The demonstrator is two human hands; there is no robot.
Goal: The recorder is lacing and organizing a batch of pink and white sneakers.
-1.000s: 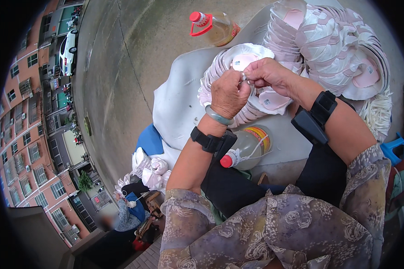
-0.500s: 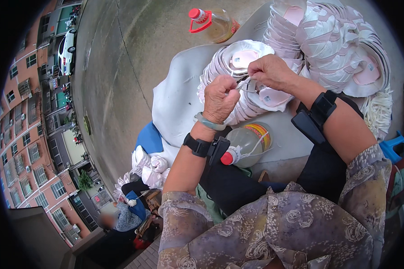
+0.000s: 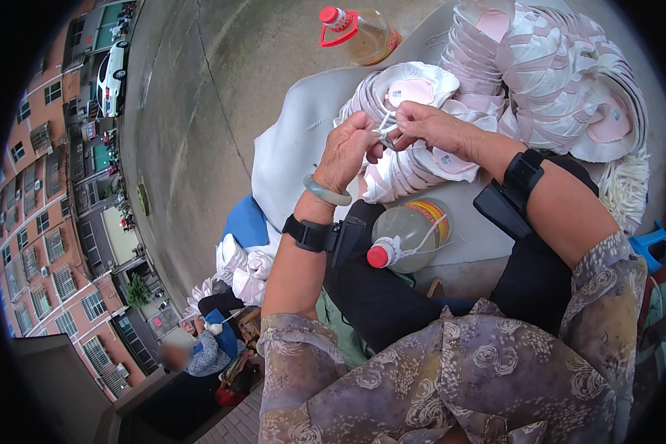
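Note:
My left hand and my right hand meet over a bundle of white and pale pink shoe uppers. Both are closed in a pinch on a thin white lace, which loops between the fingertips. Part of the lace is hidden behind my fingers, so I cannot tell whether it is knotted. The bundle lies on a light sheet, its uppers nested one in another. Just below the bundle, a large clear bottle with a red cap lies tilted toward me.
Taller stacks of shoe uppers stand at the far right, beside a bunch of white laces. A red-handled bottle stands beyond the sheet. At lower left, another person sits near white bundles. A blue stool is at right.
Both hands have come closer together and shifted slightly left, with the lace now looped between them. My left forearm has moved a little left. The seated person's arms have also moved.

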